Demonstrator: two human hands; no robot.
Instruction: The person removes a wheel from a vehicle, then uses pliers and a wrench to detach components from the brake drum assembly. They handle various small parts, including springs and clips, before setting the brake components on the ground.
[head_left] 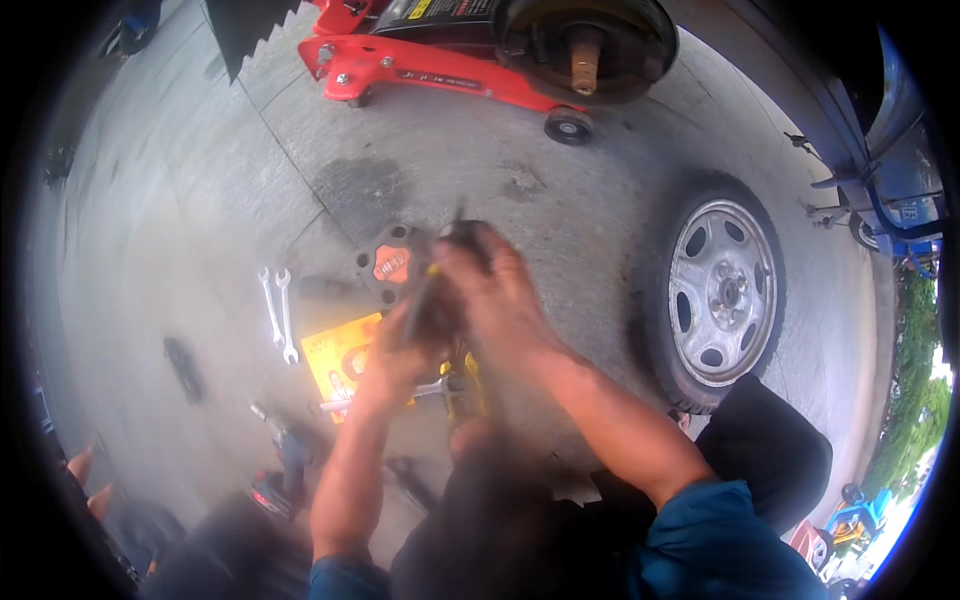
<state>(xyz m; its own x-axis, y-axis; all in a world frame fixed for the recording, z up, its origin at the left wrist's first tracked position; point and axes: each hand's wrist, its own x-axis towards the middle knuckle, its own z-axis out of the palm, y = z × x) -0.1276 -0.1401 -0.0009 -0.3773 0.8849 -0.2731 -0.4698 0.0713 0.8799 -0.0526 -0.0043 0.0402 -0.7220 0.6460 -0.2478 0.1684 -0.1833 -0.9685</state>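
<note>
Our left hand [392,362] and right hand [503,300] clasp a blurred dark object [437,308]; two wrenches [286,312] lie on the floor [170,250].

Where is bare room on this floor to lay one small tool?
Two bare patches of floor: between the right hand and the wheel, and between the red jack and two wrenches. Crowded: around the flat yellow item, near the left hand.

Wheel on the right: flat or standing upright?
Flat on its side: the wheel lies on the floor with its whole silver face turned up toward the head camera.
</note>
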